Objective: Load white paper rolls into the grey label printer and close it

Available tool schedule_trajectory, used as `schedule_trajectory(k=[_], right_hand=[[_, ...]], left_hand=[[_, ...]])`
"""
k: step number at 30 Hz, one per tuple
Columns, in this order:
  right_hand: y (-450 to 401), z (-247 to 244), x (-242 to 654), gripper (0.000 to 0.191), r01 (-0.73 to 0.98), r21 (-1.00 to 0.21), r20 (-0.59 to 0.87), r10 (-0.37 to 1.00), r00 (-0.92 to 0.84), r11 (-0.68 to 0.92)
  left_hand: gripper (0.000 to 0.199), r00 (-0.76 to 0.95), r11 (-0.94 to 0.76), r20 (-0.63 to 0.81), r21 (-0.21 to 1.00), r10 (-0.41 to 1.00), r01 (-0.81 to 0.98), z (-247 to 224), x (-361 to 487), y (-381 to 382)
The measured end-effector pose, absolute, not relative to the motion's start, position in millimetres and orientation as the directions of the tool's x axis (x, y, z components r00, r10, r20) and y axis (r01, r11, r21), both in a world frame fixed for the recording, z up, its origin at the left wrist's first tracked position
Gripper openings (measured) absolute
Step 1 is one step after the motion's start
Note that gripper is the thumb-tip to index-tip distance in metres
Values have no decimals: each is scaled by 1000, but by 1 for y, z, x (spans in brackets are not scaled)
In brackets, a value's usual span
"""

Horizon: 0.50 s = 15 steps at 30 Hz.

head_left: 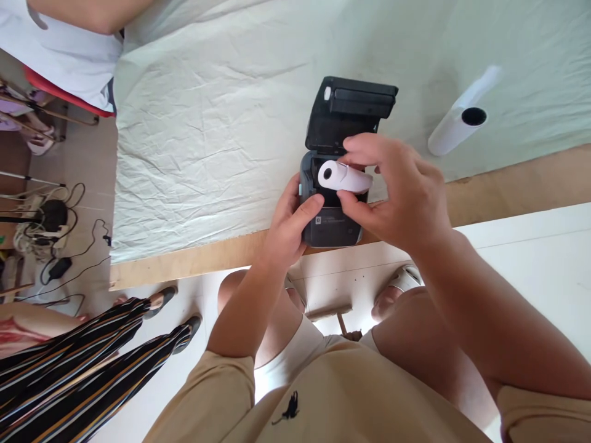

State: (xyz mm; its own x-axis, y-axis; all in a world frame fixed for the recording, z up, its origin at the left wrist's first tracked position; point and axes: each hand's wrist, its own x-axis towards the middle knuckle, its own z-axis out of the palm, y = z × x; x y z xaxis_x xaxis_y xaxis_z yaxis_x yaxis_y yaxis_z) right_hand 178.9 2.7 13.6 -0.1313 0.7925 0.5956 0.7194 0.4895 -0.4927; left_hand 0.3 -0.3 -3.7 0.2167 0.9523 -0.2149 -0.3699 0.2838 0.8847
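A dark portable receipt printer point(333, 232) is at the table's near edge, its lid point(344, 117) flipped up and away from me. My left hand point(295, 215) grips the printer's left side, thumb over the front rim. Between the thumb and fingers of my right hand point(397, 187) is a small white paper roll point(346, 177), held at the printer's open compartment. The roll's dark-cored end points left. How deep it sits in the compartment I cannot tell.
A larger white paper roll point(450, 132) with a loose tail stands at the right on the cloth-covered table point(207, 135). Another person's arm point(92, 12) rests at the upper left. Someone in striped trousers point(92, 369) is at the lower left, near tangled cables point(50, 227) on the floor.
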Motion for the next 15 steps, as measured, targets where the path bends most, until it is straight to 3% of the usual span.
schedule_trajectory(k=[5, 15], right_hand=[[12, 4, 184, 11, 772, -406, 579, 791, -197, 490], [13, 3, 190, 17, 654, -333, 741, 618, -265, 679]], left_hand=[[50, 258, 291, -207, 890, 944, -350, -5, -2, 1], [57, 251, 298, -207, 861, 946, -412, -9, 0, 3]])
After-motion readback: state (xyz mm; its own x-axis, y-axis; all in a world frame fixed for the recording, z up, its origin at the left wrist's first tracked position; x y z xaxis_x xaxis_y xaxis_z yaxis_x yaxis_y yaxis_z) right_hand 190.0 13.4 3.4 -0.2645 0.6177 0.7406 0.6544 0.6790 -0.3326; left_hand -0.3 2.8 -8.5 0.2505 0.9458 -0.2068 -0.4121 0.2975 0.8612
